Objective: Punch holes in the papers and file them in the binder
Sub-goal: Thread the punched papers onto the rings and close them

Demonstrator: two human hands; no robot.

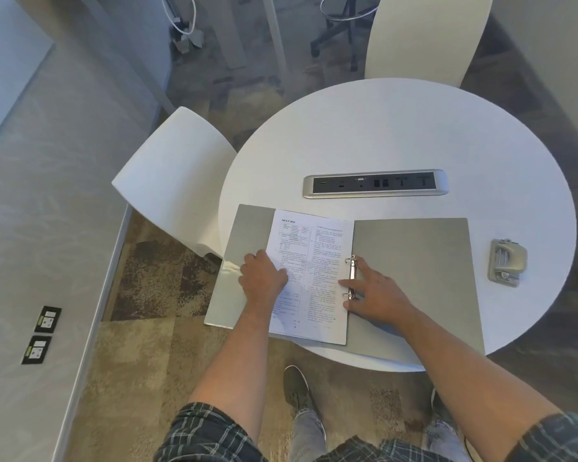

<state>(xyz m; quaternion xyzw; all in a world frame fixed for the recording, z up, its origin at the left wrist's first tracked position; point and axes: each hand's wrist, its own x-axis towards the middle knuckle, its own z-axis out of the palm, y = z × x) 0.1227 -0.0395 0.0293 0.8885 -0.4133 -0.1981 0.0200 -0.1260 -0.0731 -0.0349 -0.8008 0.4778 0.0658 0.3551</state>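
Note:
A grey binder [414, 261] lies open flat on the round white table [397, 135]. Printed papers [314, 248] rest on its left half, their right edge at the metal rings [351, 278] in the spine. My left hand [262, 278] presses flat on the papers' left edge, fingers loosely curled. My right hand [374, 295] lies on the binder beside the rings, fingers spread, fingertips touching the ring mechanism and the papers' edge. A grey hole punch [507, 262] sits apart on the table to the right of the binder.
A silver power and data strip [374, 183] is set into the table behind the binder. Two white chairs stand at the table, one at the left [177, 175], one at the back [424, 38]. The binder's left cover overhangs the table edge.

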